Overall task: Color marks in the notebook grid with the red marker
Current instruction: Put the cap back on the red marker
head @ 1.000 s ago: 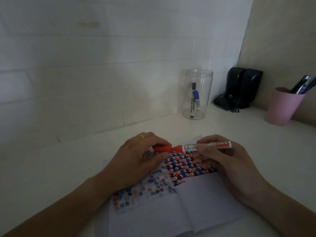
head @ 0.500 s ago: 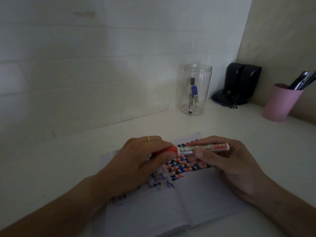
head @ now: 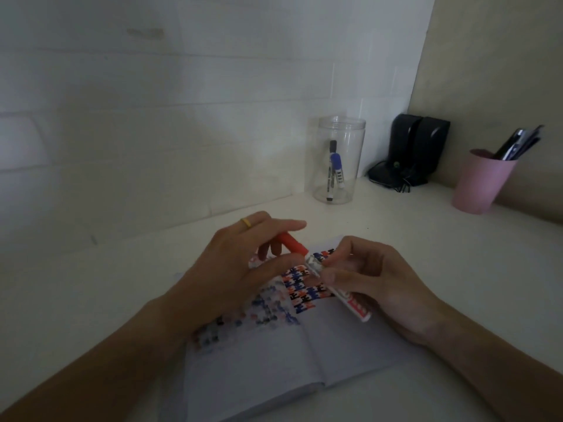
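Note:
An open notebook (head: 350, 348) lies on the white desk, its grid partly filled with red, blue and black marks (head: 301, 287). My right hand (head: 377, 284) grips the white barrel of the red marker (head: 350, 303) above the coloured patch, its front end pointing up-left. My left hand (head: 231, 269) holds the red cap (head: 292, 243) between thumb and fingers, right at the marker's front end. Whether the cap is on or off the tip I cannot tell. A yellow ring sits on a finger of my left hand.
A clear jar (head: 338, 159) with a black and a blue marker stands at the back. Two black speakers (head: 417, 150) with cables fill the corner. A pink cup (head: 483, 181) of pens stands at the right. White tiled wall behind.
The marker has swung from level to slanting, its back end now down-right. My left hand has loosened and spread its fingers around the red cap.

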### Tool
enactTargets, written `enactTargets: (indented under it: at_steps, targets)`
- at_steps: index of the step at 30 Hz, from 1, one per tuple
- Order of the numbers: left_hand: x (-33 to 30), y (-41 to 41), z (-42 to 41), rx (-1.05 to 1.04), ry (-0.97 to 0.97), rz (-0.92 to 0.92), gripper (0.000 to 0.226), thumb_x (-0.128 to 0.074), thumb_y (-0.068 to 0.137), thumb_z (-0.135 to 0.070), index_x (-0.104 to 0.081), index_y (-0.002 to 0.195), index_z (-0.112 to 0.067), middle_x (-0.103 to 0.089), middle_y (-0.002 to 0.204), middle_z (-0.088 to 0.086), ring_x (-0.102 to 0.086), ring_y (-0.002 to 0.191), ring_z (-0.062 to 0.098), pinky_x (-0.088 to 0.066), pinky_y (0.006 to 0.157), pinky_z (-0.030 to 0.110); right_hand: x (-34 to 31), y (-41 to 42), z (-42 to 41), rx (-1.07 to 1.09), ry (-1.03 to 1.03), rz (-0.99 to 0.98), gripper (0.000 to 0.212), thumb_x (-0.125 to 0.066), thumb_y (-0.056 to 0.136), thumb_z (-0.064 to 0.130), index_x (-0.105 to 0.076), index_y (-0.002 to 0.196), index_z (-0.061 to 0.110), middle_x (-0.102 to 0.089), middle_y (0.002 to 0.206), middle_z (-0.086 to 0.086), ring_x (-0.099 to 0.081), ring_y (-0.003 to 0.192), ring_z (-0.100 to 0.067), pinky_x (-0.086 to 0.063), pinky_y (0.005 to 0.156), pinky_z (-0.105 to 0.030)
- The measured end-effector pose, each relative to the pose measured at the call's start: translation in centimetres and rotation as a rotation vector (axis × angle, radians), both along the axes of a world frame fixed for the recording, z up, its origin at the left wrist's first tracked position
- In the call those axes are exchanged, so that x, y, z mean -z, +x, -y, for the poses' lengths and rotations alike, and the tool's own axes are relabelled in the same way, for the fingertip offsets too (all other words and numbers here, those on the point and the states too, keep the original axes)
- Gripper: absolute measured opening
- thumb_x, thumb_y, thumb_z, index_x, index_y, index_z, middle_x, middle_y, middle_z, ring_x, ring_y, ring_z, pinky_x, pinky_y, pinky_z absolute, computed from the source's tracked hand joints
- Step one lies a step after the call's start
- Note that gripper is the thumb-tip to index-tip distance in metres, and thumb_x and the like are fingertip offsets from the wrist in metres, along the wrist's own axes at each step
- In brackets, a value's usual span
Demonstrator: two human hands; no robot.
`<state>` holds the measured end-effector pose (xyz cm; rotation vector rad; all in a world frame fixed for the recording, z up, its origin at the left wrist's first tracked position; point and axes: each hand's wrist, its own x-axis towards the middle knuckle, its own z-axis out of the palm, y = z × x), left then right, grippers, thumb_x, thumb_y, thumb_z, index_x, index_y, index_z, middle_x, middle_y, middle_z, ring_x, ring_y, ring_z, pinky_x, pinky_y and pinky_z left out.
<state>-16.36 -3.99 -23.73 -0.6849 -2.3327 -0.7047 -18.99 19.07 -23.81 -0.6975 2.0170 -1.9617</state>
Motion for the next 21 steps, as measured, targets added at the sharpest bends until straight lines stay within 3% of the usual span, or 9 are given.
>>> enactTargets:
  at_steps: [3,5,8,10,14,18,21]
  targets:
    - [0.1,-0.2,-0.2,-0.059,0.101,0.014,0.057,-0.069,0.085,-0.048,-0.058,0.137,-0.027,-0.061,0.087,-0.011,-0.06,0.073,0.015,-0.05,0.071,0.023,-0.3,0.0,0.2,0.03,0.044,-0.018,0.018,-0.082,0.074,0.018,-0.069,0.08,0.007,-0.07,0.074,-0.027,-0.056,0.057,-0.025,-0.043,0.052,-0.026]
    - [0.6,-0.7,-0.1,-0.097,0.113,0.057,0.059,-0.062,0.085,-0.055,-0.053,0.139,-0.032,-0.063,0.088,-0.011,-0.062,0.075,0.014,-0.051,0.071,0.022,0.0,-0.2,0.1,0.056,0.005,0.008,0.019,-0.08,0.077,0.014,-0.07,0.092,0.009,-0.07,0.081,-0.035,-0.058,0.06,-0.026,-0.047,0.054,-0.029]
    - [1.5,-1.0,0.8,-0.154,-0.013,0.063,0.052,-0.056,0.09,-0.059,-0.054,0.136,-0.035,-0.061,0.091,-0.016,-0.059,0.076,0.01,-0.047,0.07,0.019,0.9,-0.7,0.2,0.069,-0.067,0.067,0.044,-0.073,0.085,0.007,-0.065,0.123,0.026,-0.069,0.075,-0.024,-0.062,0.065,-0.029,-0.052,0.06,-0.033]
    - [2.1,-1.2,1.2,-0.18,-0.118,0.054,0.044,-0.051,0.095,-0.058,-0.057,0.131,-0.034,-0.06,0.093,-0.018,-0.056,0.077,0.004,-0.04,0.075,0.014,1.5,-0.8,0.3,0.09,-0.092,0.103,0.054,-0.071,0.086,0.005,-0.06,0.131,0.034,-0.068,0.071,-0.02,-0.062,0.064,-0.028,-0.053,0.061,-0.034]
    - [2.3,-1.3,2.0,-0.2,-0.154,0.037,0.039,-0.042,0.097,-0.054,-0.061,0.124,-0.033,-0.063,0.095,-0.017,-0.054,0.082,0.002,-0.037,0.077,0.013,1.5,-1.1,0.5,0.14,-0.159,0.203,0.05,-0.071,0.087,0.006,-0.063,0.129,0.032,-0.067,0.076,-0.02,-0.06,0.068,-0.029,-0.051,0.068,-0.04]
    - [2.0,-1.4,2.5,-0.211,-0.144,0.001,0.04,-0.04,0.098,-0.053,-0.063,0.123,-0.031,-0.064,0.094,-0.016,-0.052,0.082,0.001,-0.039,0.077,0.019,-0.1,-1.8,0.7,0.234,-0.114,0.253,0.046,-0.07,0.088,0.003,-0.062,0.127,0.024,-0.072,0.082,-0.022,-0.065,0.064,-0.026,-0.054,0.063,-0.033]
    - [2.0,-1.5,2.8,-0.223,-0.146,-0.017,0.038,-0.04,0.099,-0.052,-0.063,0.122,-0.031,-0.064,0.093,-0.016,-0.055,0.082,0.002,-0.04,0.077,0.019,-2.9,-3.8,1.0,0.373,-0.066,0.114,0.047,-0.07,0.089,0.005,-0.055,0.131,0.022,-0.076,0.102,-0.022,-0.075,0.086,-0.035,-0.059,0.069,-0.03]
